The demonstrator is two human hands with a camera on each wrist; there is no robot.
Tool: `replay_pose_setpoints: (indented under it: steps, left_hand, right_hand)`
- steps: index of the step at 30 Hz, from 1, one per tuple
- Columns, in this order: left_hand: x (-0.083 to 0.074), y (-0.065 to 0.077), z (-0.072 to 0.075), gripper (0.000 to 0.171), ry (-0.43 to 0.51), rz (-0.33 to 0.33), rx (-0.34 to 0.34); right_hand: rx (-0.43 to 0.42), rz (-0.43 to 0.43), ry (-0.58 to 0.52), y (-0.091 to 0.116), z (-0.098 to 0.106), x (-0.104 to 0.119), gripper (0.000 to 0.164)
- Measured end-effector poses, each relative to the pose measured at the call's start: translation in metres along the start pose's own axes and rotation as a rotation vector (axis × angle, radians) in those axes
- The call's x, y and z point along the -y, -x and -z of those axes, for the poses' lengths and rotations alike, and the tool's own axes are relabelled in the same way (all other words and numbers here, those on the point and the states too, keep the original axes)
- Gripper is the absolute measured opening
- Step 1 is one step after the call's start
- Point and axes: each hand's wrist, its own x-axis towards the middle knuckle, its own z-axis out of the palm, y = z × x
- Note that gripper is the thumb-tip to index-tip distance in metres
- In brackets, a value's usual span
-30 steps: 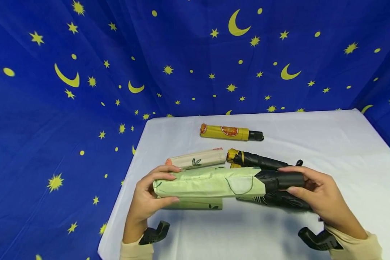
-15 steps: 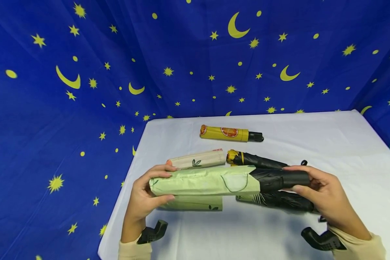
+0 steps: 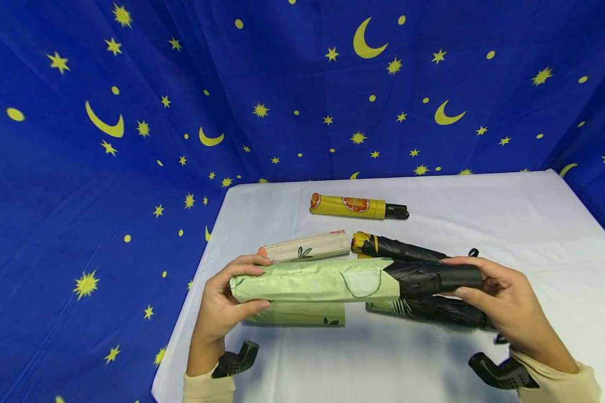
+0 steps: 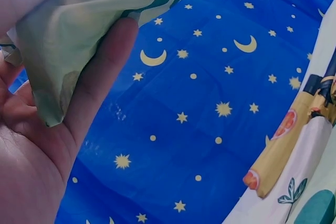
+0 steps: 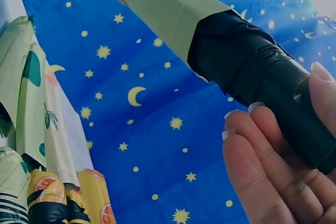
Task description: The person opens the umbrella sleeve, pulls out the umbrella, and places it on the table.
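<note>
A folded umbrella (image 3: 433,279) with a black handle end sits partly inside a light green sleeve (image 3: 307,281), held level above the table. My left hand (image 3: 227,299) grips the sleeve's left end between thumb and fingers; the left wrist view shows the sleeve's corner (image 4: 58,87) against the palm. My right hand (image 3: 501,299) holds the black handle end, with thumb and fingers on opposite sides. In the right wrist view the black folds (image 5: 236,56) emerge from the sleeve's mouth. Below the held umbrella lie another green sleeve (image 3: 302,315) and a black folded umbrella with a striped green end (image 3: 433,311).
On the white-covered table (image 3: 343,369), a yellow umbrella with orange-slice print (image 3: 353,205) lies at the back. Closer lie a cream sleeve with leaf print (image 3: 312,246) and a black-and-yellow folded umbrella (image 3: 398,247). A blue star-patterned cloth (image 3: 302,84) hangs behind.
My left hand has shifted slightly left with the sleeve, and my right hand slightly right with the handle. More of the black umbrella shows outside the sleeve.
</note>
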Motion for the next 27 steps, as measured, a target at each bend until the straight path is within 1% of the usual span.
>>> replay_pose_setpoints:
  steps: [2,6,8,10,11,13,17,19,23,27]
  left_hand:
    - [0.0004,0.0004,0.0004,0.048,-0.008,-0.001,-0.004]
    - [0.0005,0.0011,0.0015,0.048,-0.016,-0.005,-0.007]
    - [0.0003,0.0013,0.002,0.048,-0.026,-0.005,-0.007]
    - [0.0001,0.0015,0.0025,0.048,-0.034,0.002,-0.007]
    - [0.0,0.0017,0.0027,0.048,-0.039,0.008,-0.006]
    - [0.0,0.0021,0.0033,0.048,-0.047,0.022,-0.005]
    - [0.0001,0.003,0.0047,0.048,-0.059,0.038,-0.009]
    - [-0.0004,0.003,0.005,0.048,-0.068,0.041,-0.018]
    - [-0.001,0.0023,0.005,0.048,-0.068,0.037,-0.028]
    - [-0.0007,0.0019,0.0052,0.047,-0.065,0.023,-0.02]
  right_hand:
    - [-0.005,-0.003,0.008,0.0005,0.0001,0.0003,0.041]
    - [-0.023,-0.04,0.048,0.0018,0.0006,0.0019,0.04]
    - [-0.026,-0.056,0.049,0.0023,0.0011,0.0028,0.04]
    - [-0.029,-0.069,0.054,0.0025,0.0015,0.0036,0.039]
    - [-0.025,-0.059,0.031,0.0024,0.002,0.0034,0.039]
    - [-0.029,-0.063,0.04,0.0025,0.0023,0.0037,0.039]
    - [-0.025,-0.017,-0.025,0.0034,0.0042,0.0005,0.04]
    - [-0.027,-0.007,-0.05,0.004,0.0052,-0.0009,0.04]
    - [-0.018,0.027,-0.129,0.0045,0.0074,-0.004,0.041]
    - [-0.014,0.046,-0.161,0.0045,0.0084,-0.0053,0.04]
